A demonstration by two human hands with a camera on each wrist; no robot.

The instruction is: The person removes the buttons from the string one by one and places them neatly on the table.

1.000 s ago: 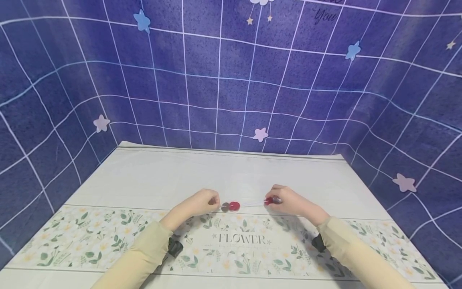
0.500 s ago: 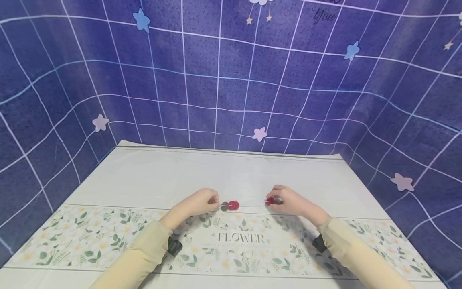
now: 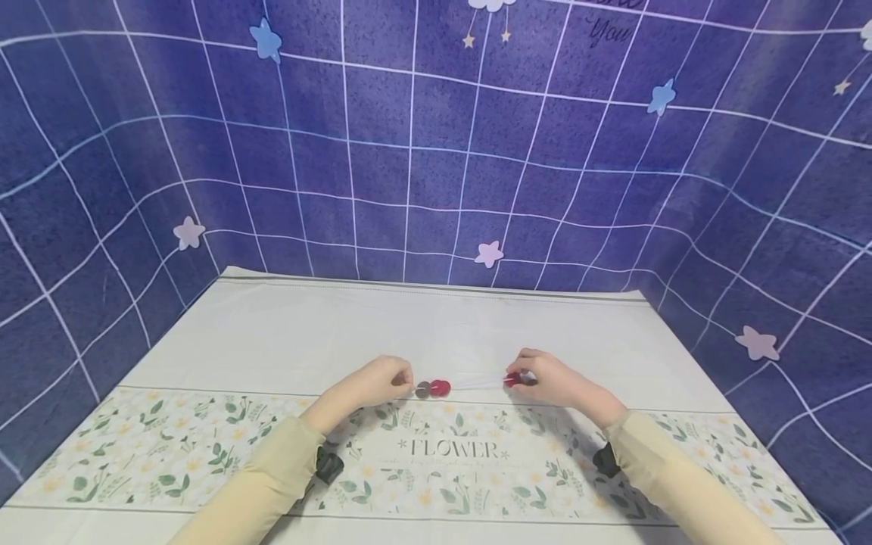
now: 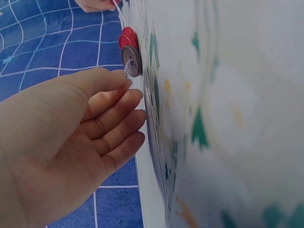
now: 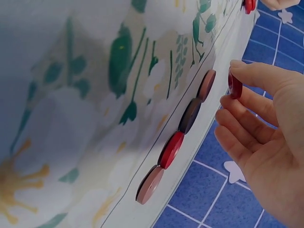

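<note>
Pinches a clear whitish string [image 4: 128,67] between left thumb and index finger, left hand [image 4: 66,126] with other fingers loosely bent, just beside a brown button [image 4: 132,59] on that string. Has two overlapping red buttons [image 3: 440,388] next to the brown one, near the tablecloth [image 3: 436,325], with string stretching rightward. Pinches a dark red button [image 5: 234,85] between thumb and index finger of the right hand [image 5: 273,142], near four loose buttons [image 5: 171,149] in a row on the cloth.
</note>
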